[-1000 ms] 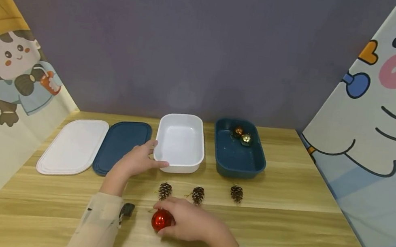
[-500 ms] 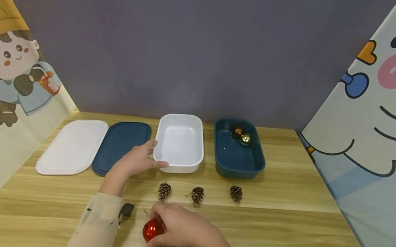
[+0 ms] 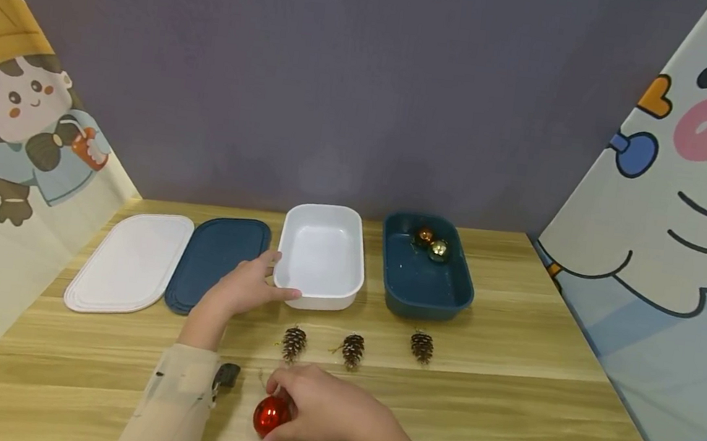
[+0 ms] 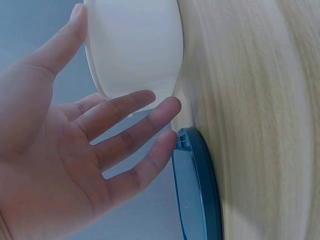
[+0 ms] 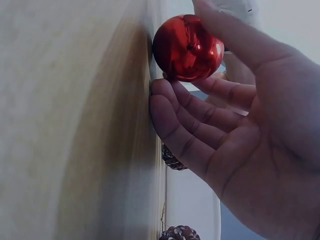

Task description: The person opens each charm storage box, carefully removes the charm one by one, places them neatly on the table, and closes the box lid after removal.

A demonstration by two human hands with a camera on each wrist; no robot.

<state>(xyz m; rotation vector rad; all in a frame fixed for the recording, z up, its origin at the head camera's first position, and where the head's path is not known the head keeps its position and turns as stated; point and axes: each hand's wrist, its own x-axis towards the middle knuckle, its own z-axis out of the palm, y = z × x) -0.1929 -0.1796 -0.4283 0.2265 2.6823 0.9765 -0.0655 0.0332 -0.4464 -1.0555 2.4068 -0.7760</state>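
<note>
In the head view my right hand [image 3: 325, 410] pinches a shiny red Christmas ball [image 3: 270, 416] low over the front of the wooden table. The right wrist view shows this red ball [image 5: 187, 47] between thumb and fingertips, close by the tabletop. My left hand [image 3: 248, 285] touches the left front corner of a white bin [image 3: 318, 304], its fingers loosely extended. In the left wrist view the left thumb meets the bin [image 4: 135, 45], and the other fingers are spread. Three pine cones, left [image 3: 294, 343], middle [image 3: 352, 351] and right [image 3: 422, 347], lie in a row before the bins.
A dark blue bin [image 3: 428, 309] at the right holds a copper ball [image 3: 425, 236] and a gold ball [image 3: 439, 250]. White [image 3: 129, 264] and dark blue [image 3: 217, 263] lids lie flat at the left. A grey wall [image 3: 342, 88] rises behind, with cartoon-printed panels either side.
My right hand has drawn the red ball leftward and toward the table's front, away from the pine cones; it has barely moved in the last half second. The left hand stays at the white bin.
</note>
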